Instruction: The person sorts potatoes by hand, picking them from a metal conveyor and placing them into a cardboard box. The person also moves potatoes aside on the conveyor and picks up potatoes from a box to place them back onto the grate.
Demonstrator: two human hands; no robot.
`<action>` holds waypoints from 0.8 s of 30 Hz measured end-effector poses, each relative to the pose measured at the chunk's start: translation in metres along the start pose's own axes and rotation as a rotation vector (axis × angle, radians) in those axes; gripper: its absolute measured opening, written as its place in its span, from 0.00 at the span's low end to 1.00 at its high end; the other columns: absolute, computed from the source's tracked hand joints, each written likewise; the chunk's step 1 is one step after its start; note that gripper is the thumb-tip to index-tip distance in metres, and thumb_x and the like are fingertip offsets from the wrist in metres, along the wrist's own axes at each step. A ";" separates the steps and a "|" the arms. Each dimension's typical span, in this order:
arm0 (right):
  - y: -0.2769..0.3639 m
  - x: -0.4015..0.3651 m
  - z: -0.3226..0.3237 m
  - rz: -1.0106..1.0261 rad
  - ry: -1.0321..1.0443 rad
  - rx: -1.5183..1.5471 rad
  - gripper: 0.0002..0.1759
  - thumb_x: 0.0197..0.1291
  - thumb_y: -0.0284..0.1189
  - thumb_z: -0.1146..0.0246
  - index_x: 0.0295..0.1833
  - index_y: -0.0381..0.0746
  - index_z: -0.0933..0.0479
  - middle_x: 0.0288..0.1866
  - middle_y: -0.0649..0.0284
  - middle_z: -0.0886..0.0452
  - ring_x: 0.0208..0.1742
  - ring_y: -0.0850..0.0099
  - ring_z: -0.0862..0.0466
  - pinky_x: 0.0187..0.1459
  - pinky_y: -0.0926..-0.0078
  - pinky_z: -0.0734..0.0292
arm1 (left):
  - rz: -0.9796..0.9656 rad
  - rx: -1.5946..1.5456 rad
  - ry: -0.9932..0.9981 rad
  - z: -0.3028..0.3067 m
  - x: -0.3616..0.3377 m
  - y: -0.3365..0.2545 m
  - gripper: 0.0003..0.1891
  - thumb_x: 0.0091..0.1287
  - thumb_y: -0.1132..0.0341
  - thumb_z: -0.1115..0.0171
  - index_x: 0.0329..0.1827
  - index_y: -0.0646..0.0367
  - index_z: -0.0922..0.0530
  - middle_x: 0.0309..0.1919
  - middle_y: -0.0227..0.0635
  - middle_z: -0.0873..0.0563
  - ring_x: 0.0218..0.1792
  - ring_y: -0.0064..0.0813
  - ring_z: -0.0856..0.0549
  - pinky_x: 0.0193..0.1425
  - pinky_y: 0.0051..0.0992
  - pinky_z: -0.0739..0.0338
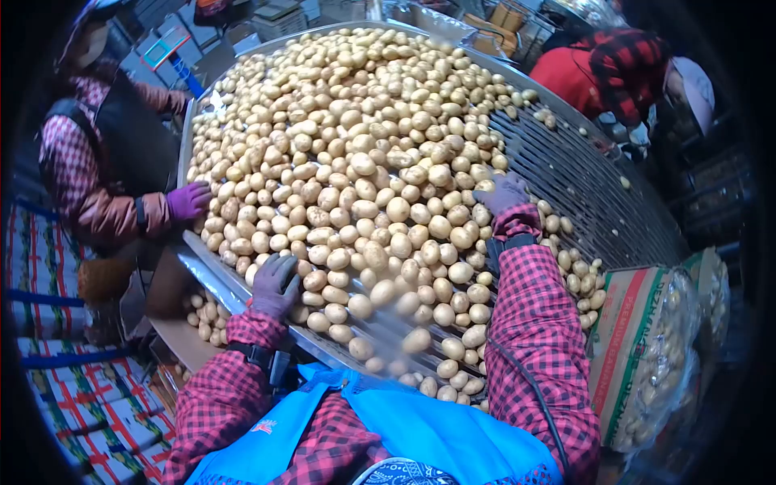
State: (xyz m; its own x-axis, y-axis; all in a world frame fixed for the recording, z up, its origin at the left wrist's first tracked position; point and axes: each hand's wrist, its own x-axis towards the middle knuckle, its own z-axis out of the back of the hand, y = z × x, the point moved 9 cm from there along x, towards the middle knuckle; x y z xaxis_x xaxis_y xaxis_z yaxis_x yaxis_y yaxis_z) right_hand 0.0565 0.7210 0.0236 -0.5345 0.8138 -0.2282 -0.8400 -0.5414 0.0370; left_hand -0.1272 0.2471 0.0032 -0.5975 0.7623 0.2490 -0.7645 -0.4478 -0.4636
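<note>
A big heap of pale yellow potatoes (364, 164) covers most of a slatted metal sorting table (594, 194). My left hand (276, 284), in a grey-purple glove, lies at the table's near left edge with its fingers spread against the potatoes there. Reaching farther in, my right hand (505, 194) is gloved too, its fingers stretched over potatoes at the right border of the heap, beside the bare slats. Neither hand is closed around a potato. In front of my body several potatoes look blurred above the near slats.
At the left, a co-worker's purple-gloved hand (189, 200) touches the heap. Another person in a red top (598, 73) bends at the far right. A cardboard box (626, 339) with bagged potatoes stands near right; printed cartons (97, 412) are stacked lower left.
</note>
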 end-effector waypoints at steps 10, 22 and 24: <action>-0.055 0.021 -0.017 -0.075 0.025 -0.079 0.62 0.37 0.72 0.33 0.73 0.42 0.32 0.75 0.42 0.40 0.76 0.44 0.40 0.74 0.52 0.41 | -0.055 -0.044 -0.106 -0.002 -0.010 0.007 0.20 0.57 0.67 0.34 0.54 0.59 0.19 0.52 0.46 0.15 0.56 0.54 0.19 0.64 0.47 0.26; -0.035 -0.077 0.031 0.159 -0.366 0.539 0.38 0.37 0.49 0.20 0.51 0.35 0.19 0.55 0.47 0.23 0.55 0.56 0.23 0.59 0.62 0.26 | -0.043 -0.170 -0.174 0.004 -0.010 0.011 0.17 0.56 0.68 0.31 0.49 0.57 0.18 0.45 0.44 0.15 0.50 0.48 0.18 0.58 0.43 0.24; -0.022 -0.090 0.023 0.252 -0.278 0.508 0.34 0.40 0.47 0.21 0.48 0.33 0.19 0.54 0.47 0.23 0.54 0.56 0.22 0.58 0.65 0.25 | 0.055 -0.285 -0.207 0.001 -0.016 0.018 0.16 0.59 0.70 0.33 0.50 0.60 0.19 0.46 0.44 0.15 0.50 0.46 0.17 0.58 0.38 0.23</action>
State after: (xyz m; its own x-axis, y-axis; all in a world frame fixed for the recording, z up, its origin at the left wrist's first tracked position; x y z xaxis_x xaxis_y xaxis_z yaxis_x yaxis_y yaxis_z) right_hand 0.1207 0.6642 0.0652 -0.6687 0.7358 0.1070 -0.5881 -0.6114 0.5294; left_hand -0.1317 0.2261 -0.0079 -0.6945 0.6167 0.3706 -0.6493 -0.3151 -0.6922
